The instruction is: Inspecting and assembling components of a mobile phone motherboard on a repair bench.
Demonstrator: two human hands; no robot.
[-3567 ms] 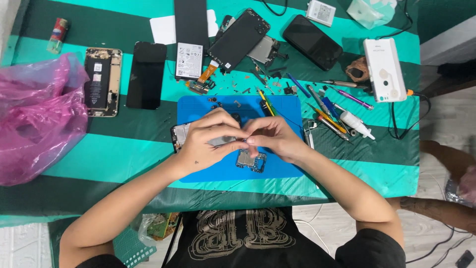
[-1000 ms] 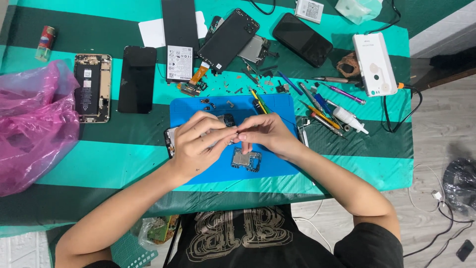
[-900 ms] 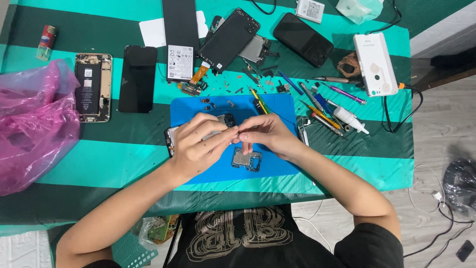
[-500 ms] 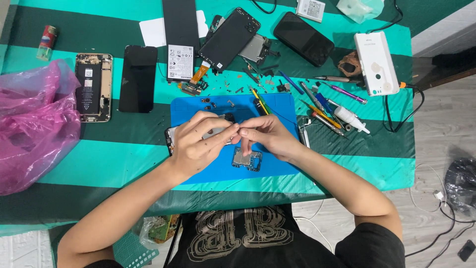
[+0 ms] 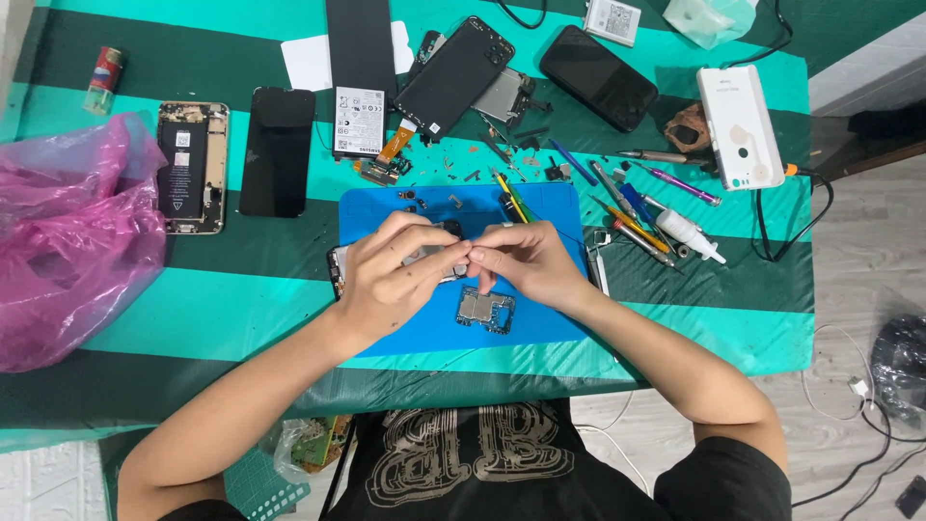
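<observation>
A small grey metal phone part (image 5: 436, 259) is held over the blue rectangular rubber mat (image 5: 386, 207).

It is pinched by the fingers of both the left hand (image 5: 391, 280) and the right hand (image 5: 526, 260); a small green circuit board (image 5: 485, 310) is seen on the mat just below them.

The person wears a black short-sleeved shirt (image 5: 482, 473) with a pale line-drawn print.

Ahead of me on the tabletop (image 5: 241, 289), a dark phone screen (image 5: 277, 150) lies beside an opened phone (image 5: 192, 166) with a labelled black battery. A white-labelled battery (image 5: 359, 122) sits right of them, another black screen (image 5: 598, 78) farther right, and a small white-labelled pack (image 5: 612, 19) at the far edge.
</observation>
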